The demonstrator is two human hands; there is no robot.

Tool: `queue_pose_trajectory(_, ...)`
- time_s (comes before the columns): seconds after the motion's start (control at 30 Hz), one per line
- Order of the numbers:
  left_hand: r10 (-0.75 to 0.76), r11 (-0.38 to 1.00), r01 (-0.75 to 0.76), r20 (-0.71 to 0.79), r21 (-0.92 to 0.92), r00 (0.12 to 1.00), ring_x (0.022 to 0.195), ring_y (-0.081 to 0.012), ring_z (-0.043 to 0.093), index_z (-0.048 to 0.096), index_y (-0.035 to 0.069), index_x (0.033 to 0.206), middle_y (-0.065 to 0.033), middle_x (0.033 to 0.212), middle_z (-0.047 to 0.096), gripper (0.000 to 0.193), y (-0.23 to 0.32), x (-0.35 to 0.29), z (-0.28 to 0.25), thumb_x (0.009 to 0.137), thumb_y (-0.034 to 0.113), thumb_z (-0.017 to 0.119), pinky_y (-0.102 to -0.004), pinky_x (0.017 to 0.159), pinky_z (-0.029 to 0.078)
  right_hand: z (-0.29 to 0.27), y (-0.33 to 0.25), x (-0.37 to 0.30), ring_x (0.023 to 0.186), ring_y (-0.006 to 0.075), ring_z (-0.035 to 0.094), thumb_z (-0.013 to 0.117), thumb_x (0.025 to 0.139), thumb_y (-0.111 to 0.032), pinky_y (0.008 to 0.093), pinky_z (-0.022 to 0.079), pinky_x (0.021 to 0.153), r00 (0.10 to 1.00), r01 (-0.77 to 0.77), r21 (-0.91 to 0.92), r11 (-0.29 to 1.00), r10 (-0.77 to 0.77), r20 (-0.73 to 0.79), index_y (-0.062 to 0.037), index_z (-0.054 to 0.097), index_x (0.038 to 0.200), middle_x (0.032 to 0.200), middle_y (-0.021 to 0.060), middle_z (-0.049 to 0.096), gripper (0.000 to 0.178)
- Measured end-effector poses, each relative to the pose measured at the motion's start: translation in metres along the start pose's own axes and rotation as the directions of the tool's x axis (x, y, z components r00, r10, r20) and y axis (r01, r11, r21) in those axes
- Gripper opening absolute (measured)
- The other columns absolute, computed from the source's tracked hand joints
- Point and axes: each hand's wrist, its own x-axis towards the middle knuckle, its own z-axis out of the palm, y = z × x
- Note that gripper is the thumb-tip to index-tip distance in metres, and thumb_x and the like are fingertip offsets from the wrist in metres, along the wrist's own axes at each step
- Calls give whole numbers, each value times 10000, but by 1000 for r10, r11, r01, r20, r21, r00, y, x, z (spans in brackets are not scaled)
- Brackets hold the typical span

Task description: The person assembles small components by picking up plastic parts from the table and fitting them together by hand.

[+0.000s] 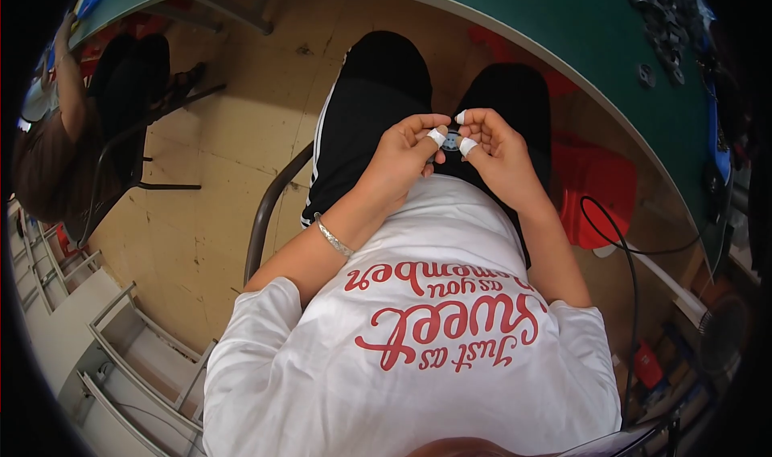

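Above my lap, both hands pinch a small dark round part with a grey-blue middle (452, 141); its exact kind is too small to tell. My left hand (412, 147) grips it from the left, its thumb wrapped in white tape and a bracelet on the wrist. From the other side my right hand (496, 145) holds the same part, with white tape on the thumb and index finger. The fingers cover much of its rim.
Ahead curves a green table (515, 3) with a pile of dark small parts (663, 19) at its far right. A red stool (595, 190) and a black cable (631, 296) are on my right. Another person (60, 147) sits at far left, near metal racks (145, 344).
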Motion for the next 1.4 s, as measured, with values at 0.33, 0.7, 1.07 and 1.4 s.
queue_pose_trajectory(0.33, -143, 989, 146, 183, -1, 973, 644, -27, 491, 639, 28, 1001, 24, 806, 583, 225, 9, -7, -1, 913, 235, 632, -170, 485, 353, 0, -20, -5, 753, 120, 527, 600, 760, 69, 264, 458, 706, 964, 264, -291, 920, -247, 95, -7, 574, 1051, 846, 46, 567, 301)
queue_pose_trajectory(0.7, 582, 617, -571, 174, 542, 794, 823, -112, 526, 654, 54, 1042, -42, 1003, 548, 321, 15, -14, 6, 736, 17, 745, -236, 657, 444, -1, -27, 0, 894, 126, 593, 573, 892, -42, 247, 453, 832, 995, -104, 462, 881, 95, 42, 25, 466, 1234, 947, 64, 633, 365)
queue_pose_trajectory(1.07, 667, 436, -669, 283, 602, 690, 768, -154, 573, 641, 33, 1055, -77, 997, 563, 345, 19, -17, 7, 726, -34, 717, -245, 608, 480, -1, -28, 2, 894, 138, 627, 592, 830, 22, 257, 495, 803, 973, -229, 587, 777, 173, 150, 10, 509, 1131, 969, 113, 646, 312)
queue_pose_trajectory(1.4, 935, -298, -482, 354, 824, 28, 789, -159, 588, 658, 30, 1029, -86, 899, 634, 237, 267, -11, 4, 834, 164, 660, -299, 682, 478, -23, -142, 11, 962, 151, 589, 653, 811, 46, 281, 469, 870, 852, 517, 170, 839, -486, -196, -5, 480, 1217, 1090, 93, 586, 444)
